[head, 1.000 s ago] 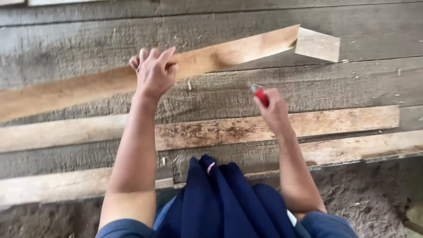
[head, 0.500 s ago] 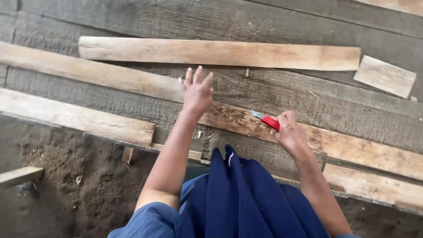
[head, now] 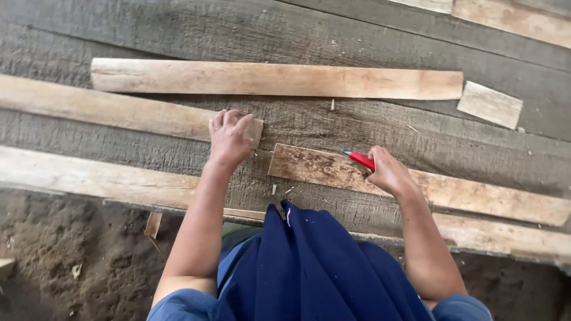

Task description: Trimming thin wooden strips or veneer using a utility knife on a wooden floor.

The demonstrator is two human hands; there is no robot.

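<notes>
My left hand (head: 229, 138) rests with curled fingers on the right end of a long pale wooden slat (head: 119, 113) lying on grey planks. My right hand (head: 389, 172) is closed around a red-handled tool (head: 361, 159), whose tip points left over a stained wooden slat (head: 452, 190). A longer pale slat (head: 279, 80) lies farther away, above both hands. Dark blue cloth (head: 315, 261) covers my lap between the arms.
A small wood offcut (head: 489, 104) lies at the right of the far slat. Another long board (head: 83, 178) runs along the near edge of the planks (head: 178, 30). Bare dirt ground (head: 71, 255) lies below at the left. More pale boards (head: 511, 15) sit at the top right.
The view has swung right and closer. My left hand moved from spread above the planks down onto the end of the slat. The right hand keeps the red tool.
</notes>
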